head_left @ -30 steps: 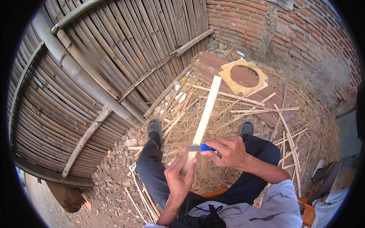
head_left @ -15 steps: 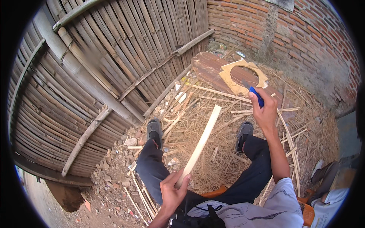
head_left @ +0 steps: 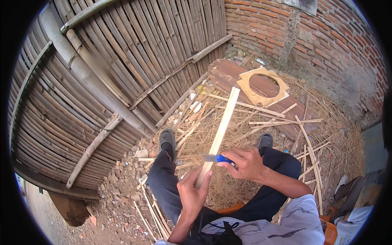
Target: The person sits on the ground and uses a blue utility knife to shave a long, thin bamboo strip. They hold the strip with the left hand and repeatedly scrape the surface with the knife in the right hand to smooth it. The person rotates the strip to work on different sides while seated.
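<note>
My left hand (head_left: 193,191) is closed around the lower end of a flat, pale bamboo strip (head_left: 225,121), which slants up and away from me. In my right hand (head_left: 246,164) is a knife with a blue handle (head_left: 223,159), its fingers wrapped round the handle. The short grey blade (head_left: 209,158) lies across the strip a little above my left hand. Whether the edge has bitten into the bamboo I cannot make out.
A brown board (head_left: 228,73) carries a pale cut-out frame (head_left: 246,83) with a round hole. Bamboo strips (head_left: 309,149) and shavings (head_left: 245,179) litter the ground between my feet. A bamboo fence (head_left: 134,53) rises left, a brick wall (head_left: 265,24) behind. Another person's leg (head_left: 350,192) shows at right.
My right hand has come down and left, bringing the knife from beyond the strip onto it. The strip's far end has risen and tips further away from me.
</note>
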Demonstrator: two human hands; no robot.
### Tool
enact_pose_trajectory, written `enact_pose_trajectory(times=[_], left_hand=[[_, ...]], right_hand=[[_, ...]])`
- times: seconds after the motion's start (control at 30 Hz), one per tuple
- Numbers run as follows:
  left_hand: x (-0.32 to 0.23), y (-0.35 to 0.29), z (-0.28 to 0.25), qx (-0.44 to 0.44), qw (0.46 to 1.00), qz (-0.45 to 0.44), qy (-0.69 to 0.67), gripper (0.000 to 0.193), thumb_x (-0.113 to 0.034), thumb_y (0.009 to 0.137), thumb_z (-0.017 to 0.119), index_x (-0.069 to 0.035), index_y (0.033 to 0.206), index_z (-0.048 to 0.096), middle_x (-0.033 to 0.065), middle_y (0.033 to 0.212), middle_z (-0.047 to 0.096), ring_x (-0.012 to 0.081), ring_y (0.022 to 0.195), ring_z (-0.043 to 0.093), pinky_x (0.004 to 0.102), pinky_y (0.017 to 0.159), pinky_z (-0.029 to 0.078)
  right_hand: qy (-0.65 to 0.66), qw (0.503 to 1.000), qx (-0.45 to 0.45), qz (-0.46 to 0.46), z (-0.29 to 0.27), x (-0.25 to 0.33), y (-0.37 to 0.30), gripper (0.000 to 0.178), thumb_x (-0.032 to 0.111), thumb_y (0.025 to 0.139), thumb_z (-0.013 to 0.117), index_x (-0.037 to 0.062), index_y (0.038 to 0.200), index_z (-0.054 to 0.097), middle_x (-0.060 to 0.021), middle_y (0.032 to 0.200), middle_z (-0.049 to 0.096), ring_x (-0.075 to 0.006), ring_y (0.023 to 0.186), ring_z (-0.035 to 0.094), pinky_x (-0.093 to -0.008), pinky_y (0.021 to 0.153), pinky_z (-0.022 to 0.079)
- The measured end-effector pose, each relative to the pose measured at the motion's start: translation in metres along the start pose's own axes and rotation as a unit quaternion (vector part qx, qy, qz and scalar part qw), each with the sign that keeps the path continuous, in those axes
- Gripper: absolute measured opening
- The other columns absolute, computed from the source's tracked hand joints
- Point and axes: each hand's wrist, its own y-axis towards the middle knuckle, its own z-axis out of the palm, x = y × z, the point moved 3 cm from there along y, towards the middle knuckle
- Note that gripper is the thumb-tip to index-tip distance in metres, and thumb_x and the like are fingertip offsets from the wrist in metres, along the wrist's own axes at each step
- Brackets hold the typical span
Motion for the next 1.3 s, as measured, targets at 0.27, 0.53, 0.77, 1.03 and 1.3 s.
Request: enact_pose_trajectory(times=[0.27, 0.53, 0.77, 1.03, 1.3], left_hand=[[0.001, 0.001, 0.003, -0.010, 1.000, 0.021, 0.007, 0.030, -0.008, 0.094, 0.085, 0.005, 0.120, 0.078, 0.0186, 0.092, 0.078, 0.0219, 0.073, 0.072, 0.0338, 0.069, 0.056], [-0.005, -0.002, -0.008, 0.015, 1.000, 0.004, 0.026, 0.029, -0.009, 0.095, 0.085, 0.005, 0.120, 0.078, 0.0177, 0.088, 0.077, 0.0206, 0.071, 0.071, 0.0330, 0.067, 0.055], [0.004, -0.031, -0.031, 0.062, 0.997, -0.025, 0.049, 0.028, -0.009, 0.093, 0.086, 0.007, 0.115, 0.079, 0.0153, 0.084, 0.074, 0.0168, 0.068, 0.067, 0.0306, 0.063, 0.051], [0.022, -0.034, -0.038, 0.073, 0.994, -0.076, 0.035, 0.027, -0.009, 0.096, 0.083, 0.007, 0.118, 0.078, 0.0142, 0.085, 0.075, 0.0173, 0.070, 0.069, 0.0313, 0.065, 0.053], [0.021, -0.015, -0.010, 0.109, 0.949, -0.222, -0.195, 0.030, -0.015, 0.108, 0.072, 0.002, 0.133, 0.075, -0.0087, 0.083, 0.060, -0.0015, 0.070, 0.044, 0.0211, 0.058, 0.033]], right_hand=[[-0.010, 1.000, -0.006, -0.002, 0.002, 0.000, -0.003, 0.027, 0.035, 0.096, 0.082, 0.0103, 0.105, 0.077, -0.0054, 0.078, 0.071, -0.0243, 0.059, 0.071, -0.0357, 0.052, 0.055], [-0.052, 0.996, -0.064, 0.027, -0.016, -0.017, 0.008, 0.027, 0.035, 0.096, 0.082, 0.0102, 0.106, 0.078, -0.0054, 0.082, 0.074, -0.0243, 0.062, 0.073, -0.0370, 0.054, 0.057], [-0.098, 0.968, -0.184, 0.139, -0.061, -0.078, 0.020, 0.029, 0.032, 0.101, 0.078, 0.0036, 0.105, 0.078, -0.0133, 0.083, 0.077, -0.0296, 0.064, 0.073, -0.0385, 0.057, 0.054], [-0.048, 0.973, -0.162, 0.159, -0.063, -0.074, 0.014, 0.032, 0.032, 0.103, 0.076, 0.0002, 0.105, 0.077, -0.0151, 0.085, 0.077, -0.0274, 0.067, 0.075, -0.0383, 0.059, 0.056], [0.035, 0.999, -0.037, 0.003, -0.002, -0.009, -0.001, 0.030, 0.035, 0.098, 0.081, 0.0072, 0.107, 0.077, -0.0081, 0.083, 0.075, -0.0251, 0.063, 0.074, -0.0364, 0.054, 0.057]])
